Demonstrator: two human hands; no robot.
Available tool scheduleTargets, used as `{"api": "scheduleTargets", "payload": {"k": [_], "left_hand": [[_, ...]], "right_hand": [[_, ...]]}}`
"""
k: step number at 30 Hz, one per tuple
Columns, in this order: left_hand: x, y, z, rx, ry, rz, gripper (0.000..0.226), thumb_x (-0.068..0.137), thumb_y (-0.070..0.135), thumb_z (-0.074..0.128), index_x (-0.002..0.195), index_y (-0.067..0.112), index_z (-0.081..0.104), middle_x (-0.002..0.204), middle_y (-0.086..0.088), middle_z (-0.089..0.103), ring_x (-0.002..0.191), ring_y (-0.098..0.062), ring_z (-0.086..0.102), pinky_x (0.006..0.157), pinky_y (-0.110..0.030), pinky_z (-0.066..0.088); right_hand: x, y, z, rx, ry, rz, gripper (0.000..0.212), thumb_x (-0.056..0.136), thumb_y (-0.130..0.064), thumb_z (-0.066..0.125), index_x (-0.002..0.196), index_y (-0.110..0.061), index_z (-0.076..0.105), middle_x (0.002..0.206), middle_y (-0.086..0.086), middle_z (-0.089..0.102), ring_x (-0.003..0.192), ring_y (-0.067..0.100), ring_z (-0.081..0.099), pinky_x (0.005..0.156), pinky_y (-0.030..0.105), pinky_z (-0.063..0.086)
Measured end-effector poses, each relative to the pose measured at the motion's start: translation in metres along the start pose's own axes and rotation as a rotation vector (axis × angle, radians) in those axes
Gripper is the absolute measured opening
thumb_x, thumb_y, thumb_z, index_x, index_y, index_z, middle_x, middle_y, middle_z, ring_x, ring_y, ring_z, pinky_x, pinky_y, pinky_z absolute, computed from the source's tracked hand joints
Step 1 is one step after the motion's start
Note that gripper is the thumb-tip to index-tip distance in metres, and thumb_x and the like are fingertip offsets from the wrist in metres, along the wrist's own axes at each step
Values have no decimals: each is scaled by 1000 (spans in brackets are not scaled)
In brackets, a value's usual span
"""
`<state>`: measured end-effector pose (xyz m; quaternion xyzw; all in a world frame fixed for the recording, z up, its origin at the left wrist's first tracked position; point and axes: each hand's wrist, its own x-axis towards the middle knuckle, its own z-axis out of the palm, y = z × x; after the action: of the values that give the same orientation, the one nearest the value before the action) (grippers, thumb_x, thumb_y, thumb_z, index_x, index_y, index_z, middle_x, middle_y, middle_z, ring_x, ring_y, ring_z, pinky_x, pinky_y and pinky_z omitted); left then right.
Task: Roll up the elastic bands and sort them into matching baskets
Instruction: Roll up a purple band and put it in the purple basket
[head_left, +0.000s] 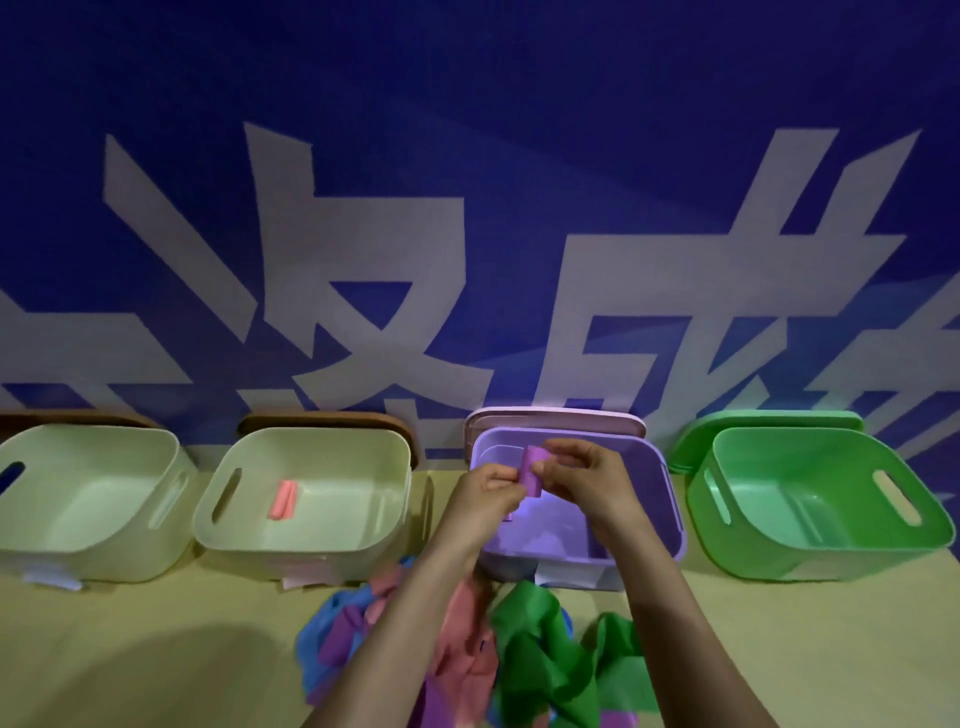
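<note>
In the head view, a small rolled purple elastic band (535, 470) was held upright between both hands, above the open rectangular purple plastic basket (652, 467). The left hand (485, 493) pinched the roll's left edge with curled fingers. The right hand (587, 478) pinched its right side, thumb and fingertips closed on it. The two hands sat very close together around the roll. Just left of the purple basket stood a pale cream plastic basket (337, 467) with a rolled pink band (283, 500) lying on its floor, and beyond that a second pale cream basket (93, 493). A green plastic basket (831, 556) sat at the right end of the row. Beneath the forearms, nearer the person, a loose heap of blue, purple, pink and green bands (540, 670) lay on the light wooden table (156, 649).
</note>
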<state>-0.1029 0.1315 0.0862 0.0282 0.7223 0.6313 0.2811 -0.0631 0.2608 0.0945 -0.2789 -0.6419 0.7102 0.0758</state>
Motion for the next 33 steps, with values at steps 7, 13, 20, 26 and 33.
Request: {"api": "scheduleTargets", "payload": {"k": [7, 13, 20, 26, 33], "left_hand": [[65, -12, 4, 267, -15, -233, 38, 82, -10, 39, 59, 19, 32, 62, 0, 30, 63, -17, 28, 56, -29, 24], [93, -13, 22, 149, 53, -423, 29, 84, -2, 43, 59, 11, 43, 61, -7, 41, 57, -17, 36, 52, -26, 28], [102, -17, 26, -44, 80, -534, 28, 89, 4, 39, 62, 9, 48, 59, -8, 49, 52, -19, 46, 42, -20, 37], [103, -19, 29, -73, 77, -555, 27, 92, 8, 38, 69, 8, 51, 64, -10, 54, 57, -22, 50, 50, -28, 40], [96, -13, 29, -91, 92, -561, 28, 95, 10, 37, 68, 10, 46, 59, -7, 51, 55, -19, 46, 39, -24, 35]], "right_hand": [[86, 60, 0, -477, 98, 160, 28, 69, 4, 73, 57, -15, 56, 66, 11, 65, 73, 26, 63, 80, 46, 57], [115, 83, 11, -789, 1, 280, 5, 73, -12, 67, 70, -7, 67, 72, 12, 62, 76, 24, 62, 77, 32, 52], [123, 98, 19, -801, -22, 307, 18, 72, -22, 71, 79, -6, 70, 73, 11, 58, 73, 19, 55, 75, 30, 52], [122, 103, 20, -780, -3, 308, 18, 77, -21, 68, 84, -5, 72, 82, 16, 65, 77, 26, 62, 77, 33, 53], [123, 108, 21, -812, 27, 275, 19, 80, -18, 65, 91, -4, 73, 99, 18, 70, 97, 33, 65, 80, 33, 50]]}}
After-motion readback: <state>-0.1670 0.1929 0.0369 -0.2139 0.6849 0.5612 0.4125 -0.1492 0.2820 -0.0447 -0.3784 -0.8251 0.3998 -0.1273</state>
